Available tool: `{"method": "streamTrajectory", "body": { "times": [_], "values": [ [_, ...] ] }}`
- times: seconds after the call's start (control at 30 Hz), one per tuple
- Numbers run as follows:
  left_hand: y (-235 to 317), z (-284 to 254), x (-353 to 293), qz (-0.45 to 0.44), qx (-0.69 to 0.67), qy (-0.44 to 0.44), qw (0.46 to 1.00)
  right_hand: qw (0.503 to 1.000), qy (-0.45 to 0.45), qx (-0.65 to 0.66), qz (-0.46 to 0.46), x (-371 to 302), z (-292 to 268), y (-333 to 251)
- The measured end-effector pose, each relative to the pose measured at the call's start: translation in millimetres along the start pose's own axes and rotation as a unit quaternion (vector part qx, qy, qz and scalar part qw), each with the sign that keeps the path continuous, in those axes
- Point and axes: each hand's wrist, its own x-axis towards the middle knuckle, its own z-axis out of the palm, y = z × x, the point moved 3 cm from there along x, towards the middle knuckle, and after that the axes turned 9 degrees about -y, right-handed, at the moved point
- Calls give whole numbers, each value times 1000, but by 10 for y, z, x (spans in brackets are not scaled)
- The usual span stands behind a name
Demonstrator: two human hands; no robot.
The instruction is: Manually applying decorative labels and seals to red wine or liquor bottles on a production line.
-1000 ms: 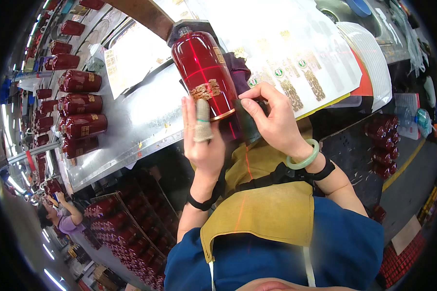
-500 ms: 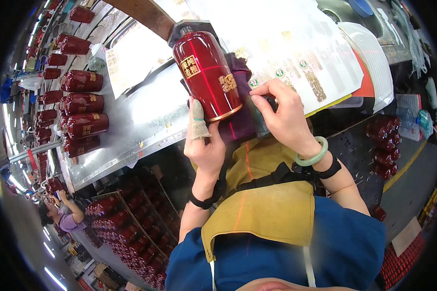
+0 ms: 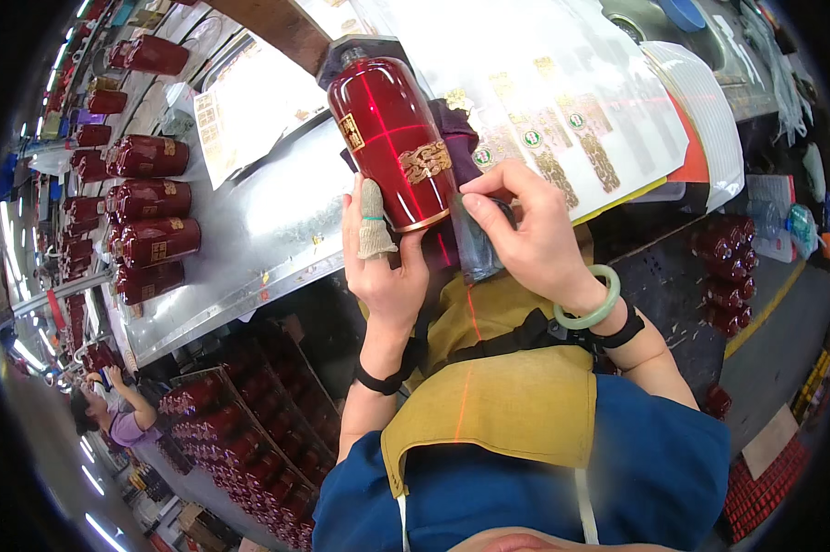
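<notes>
A glossy red bottle point(image 3: 392, 129) lies tilted on a dark purple cloth point(image 3: 454, 129), its neck pointing away from me. A gold square label and a gold ornamental band show on its side. My left hand point(image 3: 383, 267) is closed around the bottle's base end, and one finger wears a cloth finger cover point(image 3: 375, 225). My right hand point(image 3: 536, 225) is pinched at the bottle's lower right side. A dark thing shows inside its curled fingers, too hidden to name. Below its fingertips is a greyish-blue flat piece point(image 3: 478, 253).
White sheets with gold and green stickers point(image 3: 562, 152) lie at the right of the metal table point(image 3: 277, 216). Several red bottles point(image 3: 153, 198) line the left side. A brown post point(image 3: 282, 32) rises beyond the bottle. Racks of red bottles point(image 3: 240, 442) stand lower left, near a person point(image 3: 121, 414).
The bottle has turned so the square label sits farther left and more of the gold band faces me. My right hand has come left and down to the bottle's side.
</notes>
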Motion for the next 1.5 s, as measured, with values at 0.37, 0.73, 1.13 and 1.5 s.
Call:
{"method": "streamTrajectory", "body": {
  "times": [0.37,0.73,1.13,1.5],
  "values": [
    [-569,-9,771,-306,-447,-108,834,996,42,35,-73,276,-304,-83],
    [216,-126,727,-165,-540,-367,739,990,-16,61,-130,403,-907,-694],
    [1920,710,801,255,-226,-479,809,926,209,-312,-40,-1931,-2147,-678],
    [1748,1035,1110,163,-226,-534,798,646,453,-314,528,-5180,-2806,1512]
  ]
}}
